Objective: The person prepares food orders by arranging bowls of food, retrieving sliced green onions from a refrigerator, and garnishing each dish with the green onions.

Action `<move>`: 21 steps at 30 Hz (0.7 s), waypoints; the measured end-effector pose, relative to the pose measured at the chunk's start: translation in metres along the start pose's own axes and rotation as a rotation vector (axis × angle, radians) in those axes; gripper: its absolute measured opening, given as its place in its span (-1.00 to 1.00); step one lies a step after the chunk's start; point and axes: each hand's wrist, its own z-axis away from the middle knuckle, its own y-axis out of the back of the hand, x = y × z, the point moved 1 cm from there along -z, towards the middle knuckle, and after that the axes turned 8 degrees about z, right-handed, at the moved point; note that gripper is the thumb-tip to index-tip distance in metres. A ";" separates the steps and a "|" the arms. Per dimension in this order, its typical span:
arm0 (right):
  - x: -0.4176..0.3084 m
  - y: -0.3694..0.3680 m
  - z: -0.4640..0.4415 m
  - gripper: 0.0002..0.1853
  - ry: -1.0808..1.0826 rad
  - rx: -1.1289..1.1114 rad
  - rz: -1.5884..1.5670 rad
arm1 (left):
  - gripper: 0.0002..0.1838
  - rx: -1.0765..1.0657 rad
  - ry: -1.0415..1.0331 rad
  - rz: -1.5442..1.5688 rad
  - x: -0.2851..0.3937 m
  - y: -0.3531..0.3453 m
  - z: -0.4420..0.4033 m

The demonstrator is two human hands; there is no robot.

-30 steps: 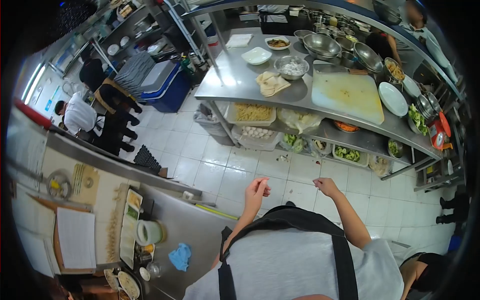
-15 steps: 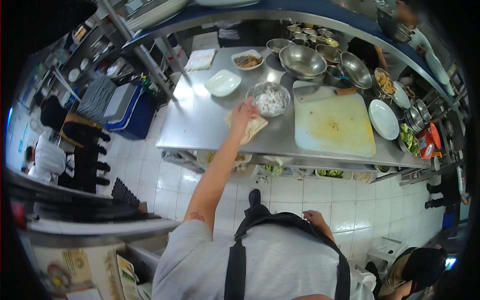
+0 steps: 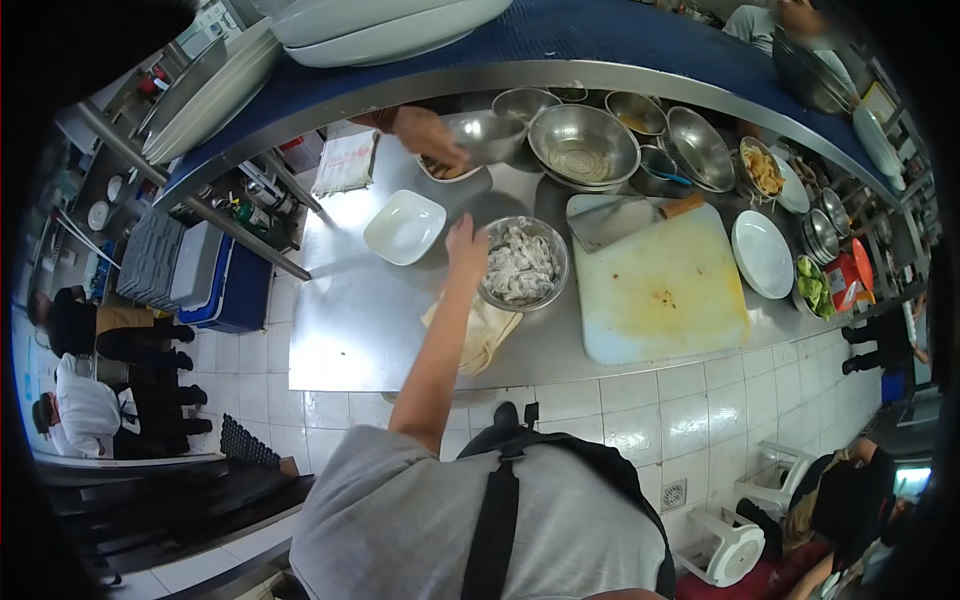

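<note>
My left hand [image 3: 467,251] is at the left rim of a metal bowl [image 3: 523,263], its fingers closed on the edge. White, floury-looking pieces fill the bowl. Just below my wrist lies a cream cloth [image 3: 484,338] on the steel table. My right hand is out of view. To the left of the bowl sits a square white dish [image 3: 405,228]. A cleaver [image 3: 625,222] with a wooden handle rests along the top of a yellow-stained cutting board [image 3: 660,290], to the bowl's right.
Another person's hand [image 3: 430,138] reaches under the shelf [image 3: 600,75], at a tilted metal bowl [image 3: 487,137] and a dish of brown food [image 3: 447,172]. Several metal bowls line the back. A white oval plate [image 3: 762,254] stands right of the board.
My view has shifted, with the table lower in it. Another person's hand has come in from the back beside the dish of brown food. My right hand has left the view.
</note>
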 end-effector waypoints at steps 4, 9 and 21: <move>0.038 -0.008 0.008 -0.59 0.100 0.040 0.270 | -0.52 -0.071 -0.078 0.004 0.070 0.044 0.079; 0.021 -0.004 0.010 -0.57 -0.149 -0.012 -0.052 | -0.59 0.045 -0.164 -0.020 0.067 0.063 0.053; -0.173 0.018 0.047 -0.65 -0.001 0.137 0.071 | -0.62 0.017 -0.341 -0.635 -0.194 0.036 -0.299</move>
